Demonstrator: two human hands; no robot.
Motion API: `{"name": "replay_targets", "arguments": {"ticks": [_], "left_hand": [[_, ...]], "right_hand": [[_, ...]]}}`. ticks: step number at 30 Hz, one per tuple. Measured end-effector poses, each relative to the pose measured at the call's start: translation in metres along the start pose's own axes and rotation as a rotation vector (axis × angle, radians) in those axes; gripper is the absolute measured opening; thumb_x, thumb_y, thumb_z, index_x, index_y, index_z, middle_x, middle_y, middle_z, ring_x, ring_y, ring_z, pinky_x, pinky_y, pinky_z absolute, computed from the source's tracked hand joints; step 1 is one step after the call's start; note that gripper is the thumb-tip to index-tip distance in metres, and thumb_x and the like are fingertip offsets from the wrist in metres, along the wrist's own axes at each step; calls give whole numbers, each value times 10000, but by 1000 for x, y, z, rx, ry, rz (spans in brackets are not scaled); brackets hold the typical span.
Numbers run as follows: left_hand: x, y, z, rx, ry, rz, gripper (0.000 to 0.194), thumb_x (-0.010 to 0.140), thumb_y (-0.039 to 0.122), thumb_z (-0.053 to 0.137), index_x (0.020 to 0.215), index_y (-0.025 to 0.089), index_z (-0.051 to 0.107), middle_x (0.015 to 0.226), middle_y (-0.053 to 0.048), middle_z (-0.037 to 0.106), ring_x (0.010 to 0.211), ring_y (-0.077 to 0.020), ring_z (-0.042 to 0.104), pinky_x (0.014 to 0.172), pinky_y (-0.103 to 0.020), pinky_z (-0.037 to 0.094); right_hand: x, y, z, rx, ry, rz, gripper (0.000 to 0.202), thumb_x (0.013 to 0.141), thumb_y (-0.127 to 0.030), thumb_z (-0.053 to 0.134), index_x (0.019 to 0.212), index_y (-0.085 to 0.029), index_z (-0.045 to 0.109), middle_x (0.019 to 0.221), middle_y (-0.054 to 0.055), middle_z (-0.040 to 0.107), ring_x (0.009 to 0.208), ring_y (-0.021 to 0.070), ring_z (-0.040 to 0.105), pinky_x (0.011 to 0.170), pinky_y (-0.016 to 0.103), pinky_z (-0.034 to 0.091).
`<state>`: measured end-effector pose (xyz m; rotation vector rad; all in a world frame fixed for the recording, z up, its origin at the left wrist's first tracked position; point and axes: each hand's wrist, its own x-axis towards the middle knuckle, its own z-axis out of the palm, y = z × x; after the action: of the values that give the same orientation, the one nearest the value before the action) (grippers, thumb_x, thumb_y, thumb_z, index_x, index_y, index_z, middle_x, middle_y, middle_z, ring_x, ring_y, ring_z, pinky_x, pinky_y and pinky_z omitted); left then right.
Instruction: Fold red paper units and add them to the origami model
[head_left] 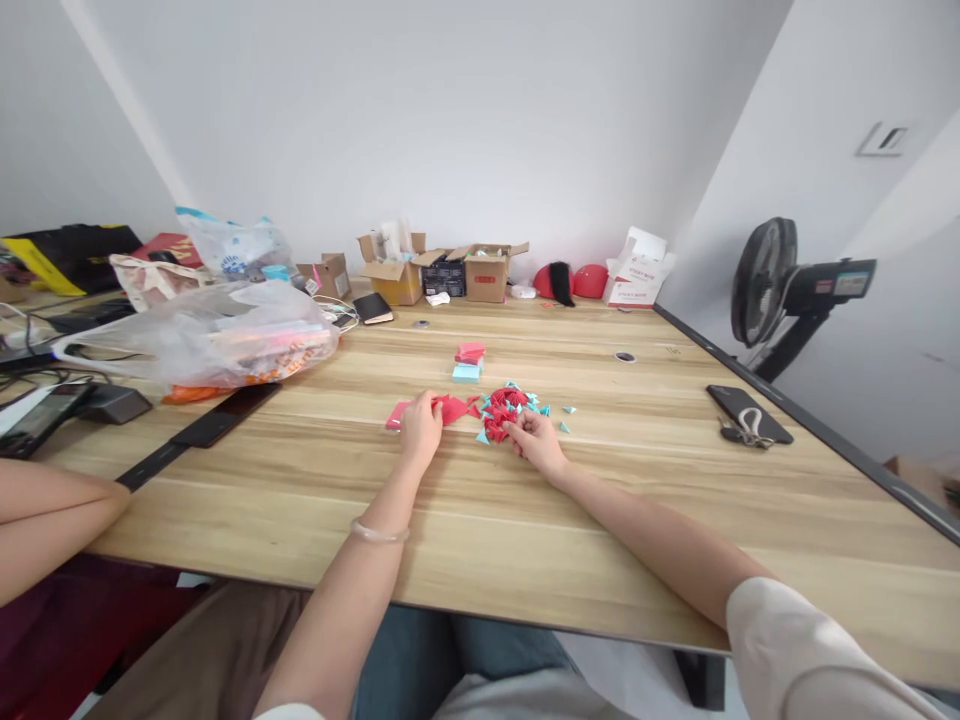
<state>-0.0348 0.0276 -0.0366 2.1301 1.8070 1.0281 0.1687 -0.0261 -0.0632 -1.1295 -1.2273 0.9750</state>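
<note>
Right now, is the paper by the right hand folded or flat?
Folded: the red and blue paper by the right hand is in small creased pieces, many with pointed corners.

A wood-grain table (480,545) carries folded paper pieces (496,424) and boxes (486,279).

Paper pieces (507,401) on table (525,570), before paper stack (468,370); plastic bag (225,330) left, fan (766,280) right, boxes (486,279) behind.
</note>
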Motion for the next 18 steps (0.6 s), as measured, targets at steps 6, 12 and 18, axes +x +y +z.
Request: {"name": "replay_targets", "arguments": {"ticks": [6, 12, 18], "left_hand": [[-4, 15, -6, -108, 50, 68, 229, 895, 243, 424, 1029, 163, 591, 1050, -120, 682, 989, -237, 628, 882, -332, 451], [-22, 41, 5, -209, -56, 146, 252, 882, 213, 393, 1012, 159, 601, 722, -44, 703, 705, -178, 656, 719, -267, 479], [-34, 49, 12, -230, -182, 215, 193, 827, 192, 452, 878, 186, 638, 707, -28, 688, 654, -171, 637, 662, -258, 462]], "right_hand": [[-1, -4, 2, 13, 2, 1, 427, 661, -488, 695, 536, -206, 399, 355, -50, 458, 328, 77, 376, 356, 201, 248], [-3, -10, 3, 27, -20, -12, 347, 697, -504, 662, 654, -193, 513, 509, -25, 558, 365, 75, 413, 348, 198, 288], [-5, -9, 5, 20, -88, -49, 322, 740, -480, 628, 655, -187, 523, 567, -14, 583, 401, 75, 446, 380, 200, 361]]}}
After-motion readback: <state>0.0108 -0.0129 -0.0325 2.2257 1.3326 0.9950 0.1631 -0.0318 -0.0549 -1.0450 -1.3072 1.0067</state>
